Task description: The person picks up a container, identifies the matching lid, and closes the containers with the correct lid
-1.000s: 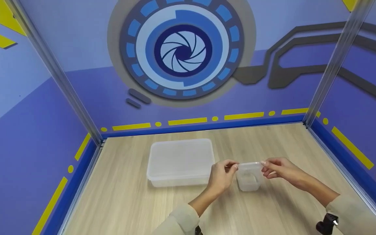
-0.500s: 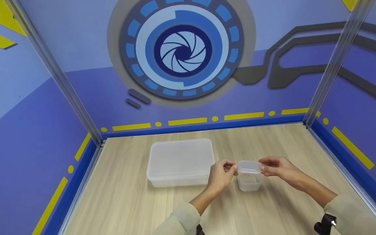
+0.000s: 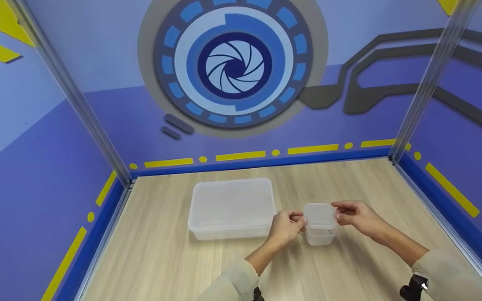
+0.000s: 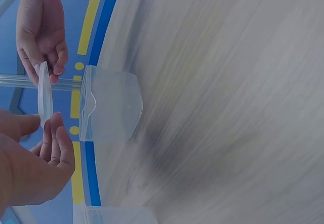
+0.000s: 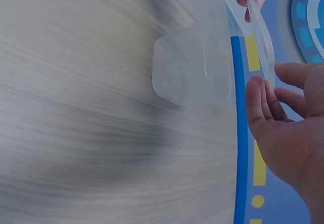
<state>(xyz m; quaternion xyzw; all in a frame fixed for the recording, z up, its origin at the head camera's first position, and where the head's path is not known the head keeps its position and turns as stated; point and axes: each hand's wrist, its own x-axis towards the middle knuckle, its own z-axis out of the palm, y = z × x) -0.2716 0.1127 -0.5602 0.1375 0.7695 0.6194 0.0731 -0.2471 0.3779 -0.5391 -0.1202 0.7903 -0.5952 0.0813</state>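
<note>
A small clear plastic lid (image 3: 319, 214) is held by both hands above a small clear plastic container (image 3: 320, 239) on the wooden table. The left hand (image 3: 284, 228) pinches the lid's left edge between thumb and fingers. On the opposite edge, the right hand (image 3: 358, 215) pinches it with thumb and fingertips. Both wrist views show a gap between the lid (image 4: 45, 97) and the container's (image 5: 195, 72) rim. The container stands upright on its base, and no contents can be made out in it. From the head view, the lid covers the container's far part.
A large translucent box (image 3: 232, 205) with its lid on stands left of the small container, close beside the left hand. Blue and purple printed panels (image 3: 241, 146) wall the table (image 3: 174, 271) at the back and sides, with metal posts (image 3: 420, 88) at the corners.
The lid has turned from nearly edge-on to showing its flat top face, its near edge now lower. The left hand has dipped slightly. The container and large box have stayed put.
</note>
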